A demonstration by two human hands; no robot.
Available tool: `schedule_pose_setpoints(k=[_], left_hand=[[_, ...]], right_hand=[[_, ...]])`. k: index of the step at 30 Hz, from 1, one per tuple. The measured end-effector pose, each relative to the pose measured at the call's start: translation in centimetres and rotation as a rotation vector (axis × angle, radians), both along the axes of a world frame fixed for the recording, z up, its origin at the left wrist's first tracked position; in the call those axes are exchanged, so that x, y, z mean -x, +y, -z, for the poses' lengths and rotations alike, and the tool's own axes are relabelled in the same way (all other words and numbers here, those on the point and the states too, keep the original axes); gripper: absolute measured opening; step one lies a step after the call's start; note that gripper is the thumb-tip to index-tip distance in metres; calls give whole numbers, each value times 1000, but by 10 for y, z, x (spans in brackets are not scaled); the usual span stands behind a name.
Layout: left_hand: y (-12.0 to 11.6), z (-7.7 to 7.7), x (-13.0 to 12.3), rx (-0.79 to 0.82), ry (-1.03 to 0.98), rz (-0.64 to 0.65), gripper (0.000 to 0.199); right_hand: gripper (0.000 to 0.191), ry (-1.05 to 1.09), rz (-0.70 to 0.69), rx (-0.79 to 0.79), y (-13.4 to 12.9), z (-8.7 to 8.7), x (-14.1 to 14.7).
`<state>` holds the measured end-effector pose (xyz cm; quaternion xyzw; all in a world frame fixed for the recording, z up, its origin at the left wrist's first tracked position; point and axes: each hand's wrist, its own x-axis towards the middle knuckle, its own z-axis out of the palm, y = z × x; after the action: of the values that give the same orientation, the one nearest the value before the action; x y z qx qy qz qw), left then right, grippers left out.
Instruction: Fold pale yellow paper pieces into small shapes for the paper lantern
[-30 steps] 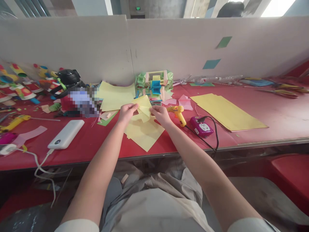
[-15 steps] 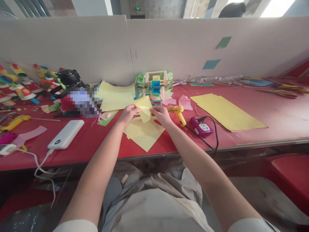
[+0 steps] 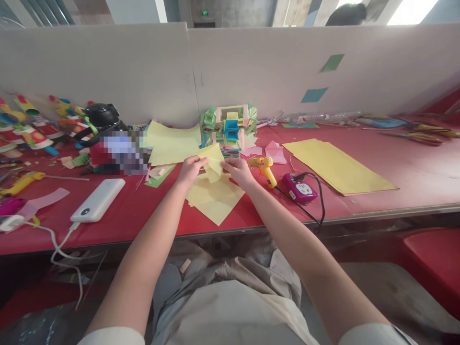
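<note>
Between my two hands a partly folded sheet of yellow paper (image 3: 214, 163) is held up above the table. My left hand (image 3: 192, 168) pinches its left side, thumb against fingers. On the right side, my right hand (image 3: 237, 171) grips the paper the same way. Below it, loose yellow sheets (image 3: 217, 203) lie on the red tabletop, one corner pointing toward me. A yellow glue gun (image 3: 266, 171) rests just right of my right hand. Scissors, partly hidden, lie behind the folded paper.
A paper-and-stick model (image 3: 232, 122) stands at the back by the white partition (image 3: 108, 62). Right are a purple power socket (image 3: 301, 189) with a black cord and a yellow paper stack (image 3: 338, 165). Left are a white power bank (image 3: 98, 200) and a black-lidded bottle (image 3: 102, 117).
Both hands have shifted very slightly, and the folded yellow paper has turned a little between them. Everything else on the table stays in place.
</note>
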<state>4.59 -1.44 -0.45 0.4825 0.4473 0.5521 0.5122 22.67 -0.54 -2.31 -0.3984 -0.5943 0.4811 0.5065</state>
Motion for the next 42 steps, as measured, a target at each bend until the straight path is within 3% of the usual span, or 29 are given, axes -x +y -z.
schedule_pose_setpoints(k=[17,21,25,31,37,42], left_hand=[[7,5,4,-15,-141,38,23],[2,1,4,-56,-68,55,24],[-3,1,-1,-61,34,46,38],[-1,5,-1,-75,34,10,50],[-1,6,-1,-171,162,19,38],[-4,6,-4,-135,159,88,39]], right_hand=[[27,35,12,34,2,1,0],[23,40,16,51,0,0,-1],[22,9,16,62,-4,-3,0],[22,-9,-1,64,-4,-3,0],[37,-33,-45,38,-4,-1,-1],[47,-66,-63,-30,-6,-3,-1]])
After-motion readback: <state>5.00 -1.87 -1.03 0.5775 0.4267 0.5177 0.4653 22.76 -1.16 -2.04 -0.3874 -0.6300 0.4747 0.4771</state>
